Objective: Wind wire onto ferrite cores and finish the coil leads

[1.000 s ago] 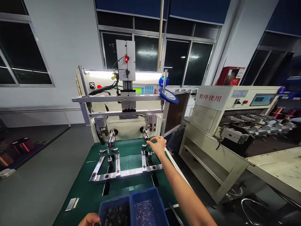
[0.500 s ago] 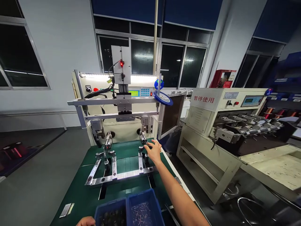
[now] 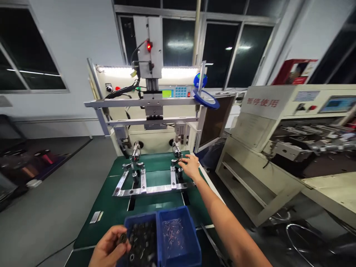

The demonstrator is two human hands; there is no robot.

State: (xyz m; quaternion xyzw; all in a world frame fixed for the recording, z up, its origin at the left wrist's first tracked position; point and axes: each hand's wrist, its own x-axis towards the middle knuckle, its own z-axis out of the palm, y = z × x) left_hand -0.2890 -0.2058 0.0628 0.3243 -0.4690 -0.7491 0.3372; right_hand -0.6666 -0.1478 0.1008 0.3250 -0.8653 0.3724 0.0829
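Observation:
My left hand (image 3: 109, 246) is closed in a pinch around a small dark metal part (image 3: 122, 238), beside the left edge of a blue bin (image 3: 141, 216) filled with similar dark pieces. My right hand (image 3: 191, 166) reaches forward to the right spindle (image 3: 176, 149) of a bench machine. Its thumb and forefinger come together just below the spindle's tip; whatever they pinch is too small to make out. A matching left spindle (image 3: 136, 151) points down toward the metal fixture frame (image 3: 157, 189) on the green table top.
A second blue bin (image 3: 194, 237) contains thin copper-coloured bits. On the green table (image 3: 111, 207) lies a small metal plate (image 3: 96, 217). A metal bar (image 3: 211, 241) lies right of the bins, under my right forearm. Another machine (image 3: 258, 122) stands at the right.
My left hand has come up into view beside the bins, with the small dark metal part in its fingers. My right hand stays by the right spindle, slightly lower relative to it. The camera has tilted down.

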